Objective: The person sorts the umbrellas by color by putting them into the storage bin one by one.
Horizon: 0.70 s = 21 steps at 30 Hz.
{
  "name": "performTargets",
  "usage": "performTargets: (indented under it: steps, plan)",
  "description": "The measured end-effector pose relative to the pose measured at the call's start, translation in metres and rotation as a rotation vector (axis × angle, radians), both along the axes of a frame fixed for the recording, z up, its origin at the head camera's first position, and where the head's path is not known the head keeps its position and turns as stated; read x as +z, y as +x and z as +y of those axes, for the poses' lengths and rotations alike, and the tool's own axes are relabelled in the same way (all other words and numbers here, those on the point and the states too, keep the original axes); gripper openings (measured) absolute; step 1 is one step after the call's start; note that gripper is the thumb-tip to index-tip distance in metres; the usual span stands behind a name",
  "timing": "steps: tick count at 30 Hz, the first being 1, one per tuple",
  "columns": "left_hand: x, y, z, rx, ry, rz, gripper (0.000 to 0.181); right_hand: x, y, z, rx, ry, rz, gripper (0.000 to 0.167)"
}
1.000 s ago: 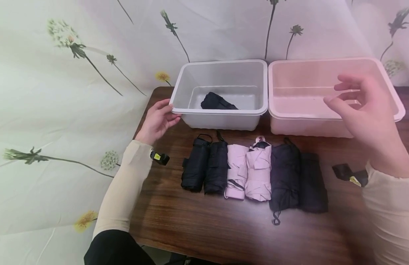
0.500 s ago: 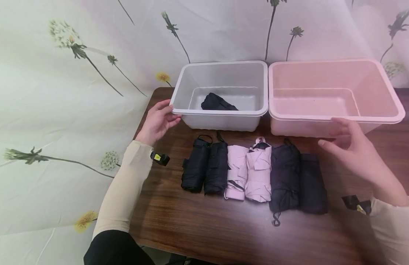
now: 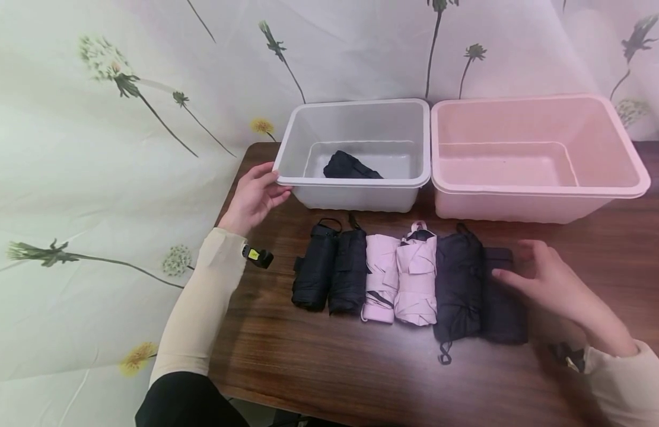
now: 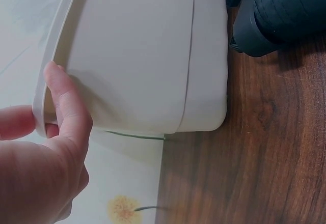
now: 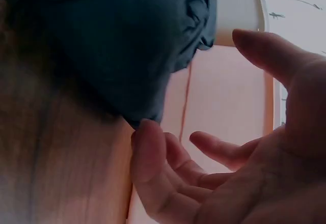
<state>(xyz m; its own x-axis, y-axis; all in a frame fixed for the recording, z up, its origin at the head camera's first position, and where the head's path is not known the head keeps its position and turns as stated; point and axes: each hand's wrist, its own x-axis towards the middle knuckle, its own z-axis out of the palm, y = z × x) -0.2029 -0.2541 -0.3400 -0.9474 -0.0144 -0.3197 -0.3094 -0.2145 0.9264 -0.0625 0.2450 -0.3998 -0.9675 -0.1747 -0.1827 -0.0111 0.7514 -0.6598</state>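
My left hand [image 3: 251, 198] pinches the front left corner of the white bin's rim [image 3: 356, 196], thumb on one side and fingers on the other in the left wrist view [image 4: 46, 163]. Inside that bin lies a folded black umbrella [image 3: 350, 166]. My right hand [image 3: 556, 284] hovers over the right end of a row of folded umbrellas, thumb and fingers spread apart. Nearest to it is the rightmost black umbrella [image 3: 502, 314]. In the right wrist view, a fingertip overlaps the edge of this dark fabric [image 5: 127, 46]; whether it touches I cannot tell.
The row also has a larger black umbrella [image 3: 458, 284], two pink ones [image 3: 416, 279] [image 3: 381, 273] and two black ones [image 3: 347, 273] [image 3: 313, 270] at left. A pink bin [image 3: 516, 206] stands beside the white bin on the wooden table [image 3: 308, 356], before a flower-print cloth [image 3: 361, 47].
My right hand has moved from over the pink bin, down and toward me, to the rightmost black umbrella. My left hand has kept its place on the white bin's rim.
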Motion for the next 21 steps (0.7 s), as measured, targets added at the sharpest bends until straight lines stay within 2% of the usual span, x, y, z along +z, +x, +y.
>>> performTargets:
  steps: [13, 21]
  plan:
    - [-0.001, -0.001, 0.001, 0.007, 0.003, 0.004, 0.041, -0.009, 0.009, -0.010, 0.023, 0.063, -0.072, 0.095]
    - [-0.001, 0.000, 0.000, 0.001, 0.010, 0.005, 0.041, -0.017, 0.017, -0.016, 0.037, 0.116, -0.060, 0.099]
